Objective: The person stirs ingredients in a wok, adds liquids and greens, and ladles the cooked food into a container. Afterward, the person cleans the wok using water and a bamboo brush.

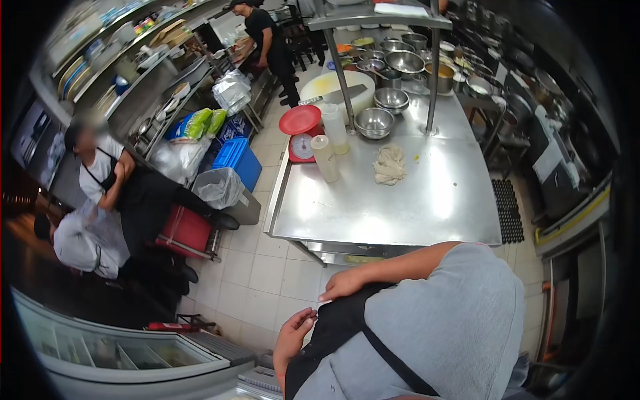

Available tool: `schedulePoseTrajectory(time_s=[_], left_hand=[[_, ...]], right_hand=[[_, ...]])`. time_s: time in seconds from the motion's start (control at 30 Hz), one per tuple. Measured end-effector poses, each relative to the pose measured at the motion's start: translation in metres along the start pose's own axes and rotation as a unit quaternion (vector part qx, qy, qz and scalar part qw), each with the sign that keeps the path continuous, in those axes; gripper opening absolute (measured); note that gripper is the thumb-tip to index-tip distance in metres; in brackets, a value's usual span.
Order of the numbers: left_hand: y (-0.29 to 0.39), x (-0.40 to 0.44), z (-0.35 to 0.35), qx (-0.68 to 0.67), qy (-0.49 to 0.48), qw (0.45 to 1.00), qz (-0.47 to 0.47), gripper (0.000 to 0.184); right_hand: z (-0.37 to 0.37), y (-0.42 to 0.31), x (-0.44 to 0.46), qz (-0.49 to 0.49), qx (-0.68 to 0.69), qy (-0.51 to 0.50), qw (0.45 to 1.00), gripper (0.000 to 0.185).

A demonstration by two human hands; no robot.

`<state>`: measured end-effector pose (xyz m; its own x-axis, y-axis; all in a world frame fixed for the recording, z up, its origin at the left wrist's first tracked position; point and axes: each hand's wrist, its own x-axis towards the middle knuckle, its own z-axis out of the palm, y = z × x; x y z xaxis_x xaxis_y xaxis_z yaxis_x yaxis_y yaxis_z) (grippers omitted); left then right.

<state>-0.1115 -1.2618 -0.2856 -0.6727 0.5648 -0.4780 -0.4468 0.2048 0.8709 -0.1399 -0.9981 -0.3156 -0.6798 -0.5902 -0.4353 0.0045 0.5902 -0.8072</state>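
Observation:
My right hand (343,285) is in front of the black apron (338,318), its index finger stretched out and pointing down, with nothing visible in it. Just below, my left hand (292,333) has its fingers curled and its thumb close to the fingertips. Anything pinched there is too small to make out. The two hands are near each other but apart. Beyond them stands a steel worktable (393,217), which neither hand touches. On it lie a crumpled cloth (389,165), a red kitchen scale (301,133), two squeeze bottles (325,159) and stacked steel bowls (375,123).
A cutting board (360,100) with a knife lies farther back. Left are a lined trash bin (223,193), a blue bin (239,162) and a seated person (143,180), with another person beside. Someone stands at the back counter (267,47). A glass-topped freezer (127,347) is lower left.

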Motion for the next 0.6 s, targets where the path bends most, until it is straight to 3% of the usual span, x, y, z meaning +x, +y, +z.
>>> schedulePoseTrajectory(time_s=[0.03,0.3,0.4,0.53,0.6], left_hand=[[0.008,0.005,-0.006,-0.004,0.005,1.000,-0.005,0.041],[0.085,0.081,-0.023,0.067,-0.015,0.996,-0.055,0.040],[0.101,0.113,-0.022,0.064,-0.040,0.995,-0.063,0.040],[0.140,0.145,-0.014,0.187,-0.089,0.972,-0.113,0.041],[0.143,0.162,-0.019,0.204,-0.113,0.965,-0.118,0.044]], right_hand=[[-0.004,-0.005,0.010,-0.039,-0.031,0.006,0.999,0.076],[-0.094,-0.005,0.036,-0.021,0.013,-0.058,0.998,0.077],[-0.110,0.000,0.056,-0.069,-0.015,0.063,0.996,0.071],[-0.120,0.016,0.054,-0.014,-0.012,0.058,0.998,0.070],[-0.120,0.030,0.045,-0.004,0.029,0.113,0.993,0.070]])
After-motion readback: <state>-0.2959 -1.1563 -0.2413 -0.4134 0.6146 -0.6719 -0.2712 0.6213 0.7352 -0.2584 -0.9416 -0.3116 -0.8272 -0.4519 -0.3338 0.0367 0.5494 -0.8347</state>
